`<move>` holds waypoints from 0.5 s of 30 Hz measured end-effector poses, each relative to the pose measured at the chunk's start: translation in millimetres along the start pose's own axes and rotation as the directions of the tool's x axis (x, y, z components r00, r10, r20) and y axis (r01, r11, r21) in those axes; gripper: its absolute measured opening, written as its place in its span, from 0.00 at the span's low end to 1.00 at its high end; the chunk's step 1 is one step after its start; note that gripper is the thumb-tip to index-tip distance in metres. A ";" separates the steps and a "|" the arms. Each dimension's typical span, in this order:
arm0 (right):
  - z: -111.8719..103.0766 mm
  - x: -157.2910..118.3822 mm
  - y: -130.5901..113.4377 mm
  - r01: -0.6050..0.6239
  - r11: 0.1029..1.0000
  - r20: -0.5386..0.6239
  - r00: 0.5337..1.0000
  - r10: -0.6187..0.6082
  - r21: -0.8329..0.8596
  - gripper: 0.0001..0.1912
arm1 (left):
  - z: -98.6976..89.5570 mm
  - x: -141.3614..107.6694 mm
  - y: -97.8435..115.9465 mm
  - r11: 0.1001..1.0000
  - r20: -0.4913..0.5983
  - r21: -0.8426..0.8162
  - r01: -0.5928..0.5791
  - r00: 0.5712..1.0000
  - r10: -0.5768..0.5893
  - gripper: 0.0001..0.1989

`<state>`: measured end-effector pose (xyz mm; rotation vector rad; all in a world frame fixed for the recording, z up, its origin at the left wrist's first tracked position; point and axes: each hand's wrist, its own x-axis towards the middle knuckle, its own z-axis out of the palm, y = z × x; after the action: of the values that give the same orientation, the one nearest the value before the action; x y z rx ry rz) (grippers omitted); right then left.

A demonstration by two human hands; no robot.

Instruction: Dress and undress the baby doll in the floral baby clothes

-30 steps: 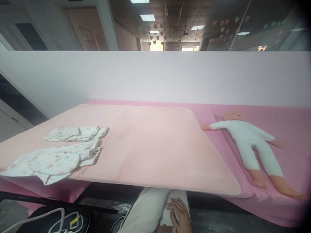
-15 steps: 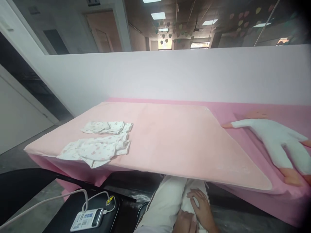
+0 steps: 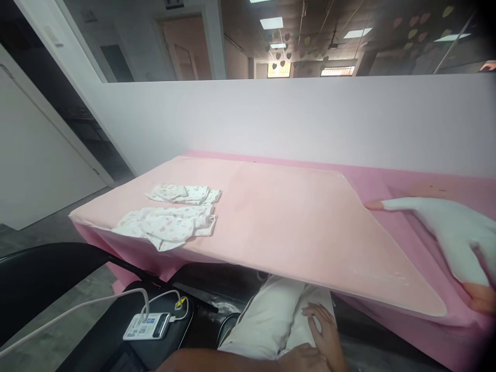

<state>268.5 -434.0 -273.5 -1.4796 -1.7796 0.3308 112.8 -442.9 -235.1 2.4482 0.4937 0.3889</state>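
My right hand (image 3: 324, 333) rests on my light-coloured trousers (image 3: 271, 315), its fingers stretched out and loosely apart with nothing in them. My left forearm crosses the bottom edge, and my left hand (image 3: 304, 357) lies against the right hand near its wrist. The left fingertips are hidden, so its grip does not show. On the pink padded table top (image 3: 287, 217) lie two pieces of white patterned baby clothing, a larger baby garment (image 3: 166, 226) in front and a folded baby garment (image 3: 184, 194) behind it. Both lie well left of my hands.
A baby doll (image 3: 445, 222) in a white suit lies on pink cloth at the right. A black chair (image 3: 96, 325) beside me holds a white power bank (image 3: 147, 326) with cables. A white wall (image 3: 271, 119) with glass above stands behind the table.
The view has shifted left, so the table and garments appear farther right. My left forearm now stretches across the bottom, and the left hand has moved right, against the right hand.
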 end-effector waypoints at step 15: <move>3.9 -10.9 13.7 0.025 1.000 0.005 1.000 -0.025 -0.019 0.22 | -29.4 2.9 12.8 0.924 0.047 -0.319 0.213 0.977 -0.209 0.37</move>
<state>275.7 -439.1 -289.1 -1.4696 -1.8079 0.3059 107.4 -436.4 -204.1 2.0568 0.6300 0.3345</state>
